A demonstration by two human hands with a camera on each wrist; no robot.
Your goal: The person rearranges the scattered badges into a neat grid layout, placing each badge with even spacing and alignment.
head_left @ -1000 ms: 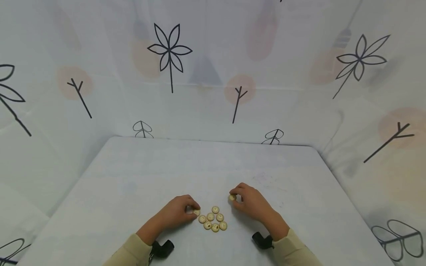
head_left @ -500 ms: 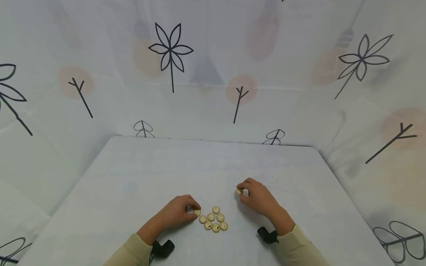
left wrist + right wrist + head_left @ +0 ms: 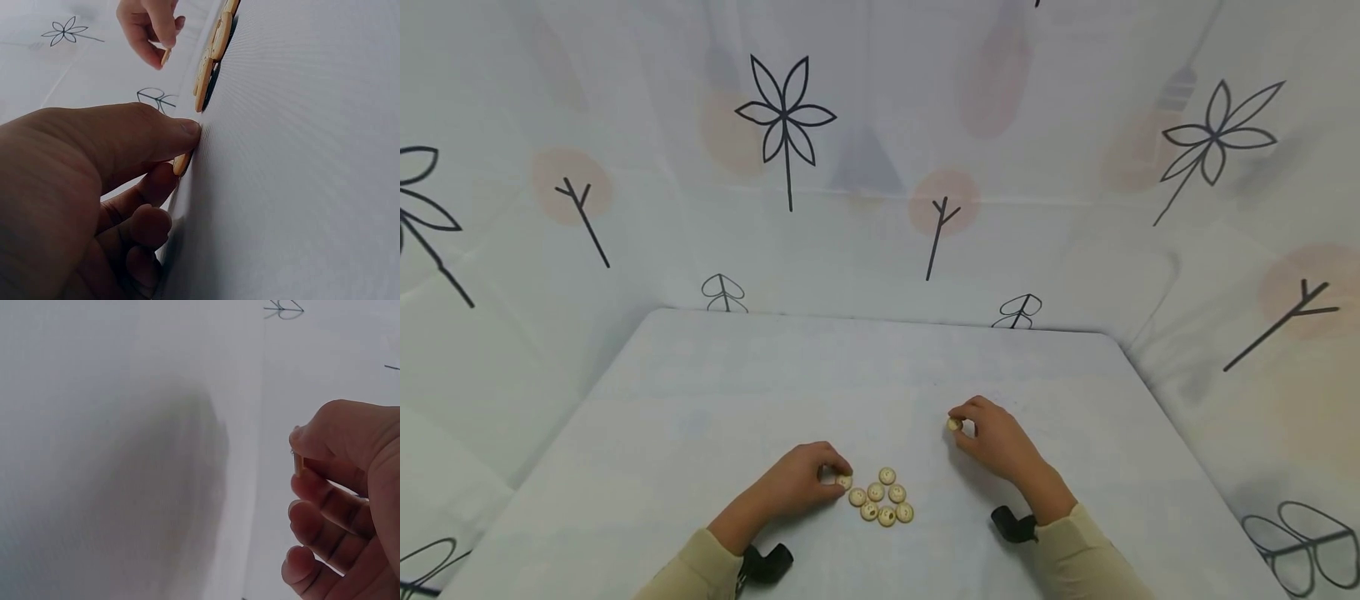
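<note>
1. Landmark: the cluster of seven loose discs [image 3: 876,492], lying flat on the white table [image 3: 700,375]. Round, pale, wood-like; surface marks too small to read.
2. Left hand [image 3: 801,479]: just left of the cluster, thumb and index fingertip closed to one disc's width, pinching the left disc [image 3: 181,164]. Other fingers loosely curled below, holding nothing. Left disc is right by the nearest cluster disc; can't tell if they touch, or if it sits fully on the table.
3. Right hand [image 3: 994,437]: right of the cluster and beyond it, well apart. Thumb and index pinch the right disc [image 3: 299,462] by its edge, gap no wider than the disc; other fingers bent, with nothing in them. Right disc looks lifted clear of the table, shadow below.
4. Handling, judged: discs likely light and stiff, won't bend or crush. Fragility low. Smooth faces may slip a bit; thin edges give little to grab.
5. Best hold: thumb and index on opposite rims, light squeeze. Faces too low to grip while flat.
6. Risk: tight spacing in the cluster, so a fingertip could knock a neighbour.
</note>
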